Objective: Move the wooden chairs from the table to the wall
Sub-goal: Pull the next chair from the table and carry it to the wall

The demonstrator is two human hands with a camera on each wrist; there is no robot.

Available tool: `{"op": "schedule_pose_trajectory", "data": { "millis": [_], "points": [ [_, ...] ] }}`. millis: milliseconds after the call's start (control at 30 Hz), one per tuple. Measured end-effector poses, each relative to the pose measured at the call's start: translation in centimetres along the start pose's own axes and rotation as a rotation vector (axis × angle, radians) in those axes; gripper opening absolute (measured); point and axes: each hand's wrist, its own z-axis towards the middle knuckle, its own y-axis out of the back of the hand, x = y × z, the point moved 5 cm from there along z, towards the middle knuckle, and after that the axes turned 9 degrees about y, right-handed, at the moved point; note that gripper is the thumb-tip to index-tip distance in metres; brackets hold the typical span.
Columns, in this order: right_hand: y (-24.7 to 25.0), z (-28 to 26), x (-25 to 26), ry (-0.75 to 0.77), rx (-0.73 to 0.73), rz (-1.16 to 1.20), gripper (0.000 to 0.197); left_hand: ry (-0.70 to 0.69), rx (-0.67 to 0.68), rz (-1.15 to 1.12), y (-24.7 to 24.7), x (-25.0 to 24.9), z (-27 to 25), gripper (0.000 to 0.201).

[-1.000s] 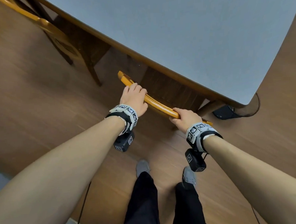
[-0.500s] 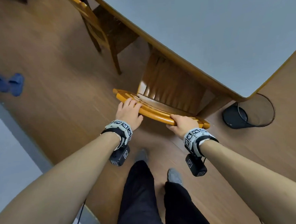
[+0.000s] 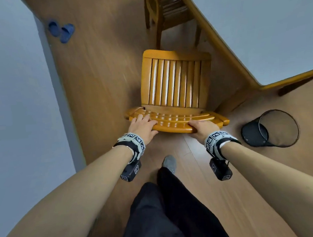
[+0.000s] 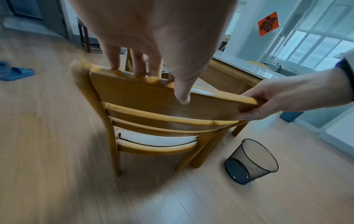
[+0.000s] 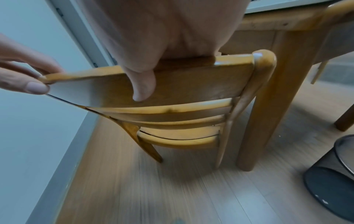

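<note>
Chair [image 3: 175, 84] sits clear of the bench [image 3: 256, 31], left hand [image 3: 143, 127] and right hand [image 3: 201, 127] both gripping its top rail (mesh bin [image 3: 272, 128] just right of it).

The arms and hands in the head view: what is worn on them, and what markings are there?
Both forearms are bare, without sleeves. The left wrist and right wrist each carry a grey band with black-and-white square tags, over a black strap. A small black tagged camera box hangs under each.

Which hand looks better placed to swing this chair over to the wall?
Probably the left hand: it grips the wooden chair on the side toward the wall. The right hand grips the table side.
</note>
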Motion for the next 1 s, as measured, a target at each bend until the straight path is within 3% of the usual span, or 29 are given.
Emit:
{"op": "schedule_pose_trajectory", "data": {
  "millis": [467, 1000],
  "points": [
    [-13.7, -18.8, 0.3, 0.137, 0.070, -0.209, 0.043, 0.233, -0.063, -0.181, -12.0, -9.9, -23.9, 0.045],
    [-18.7, -35.7, -6.0, 0.304, 0.048, -0.195, 0.028, 0.427, -0.133, -0.341, -16.4, -24.8, -39.3, 0.041]
  ]
}}
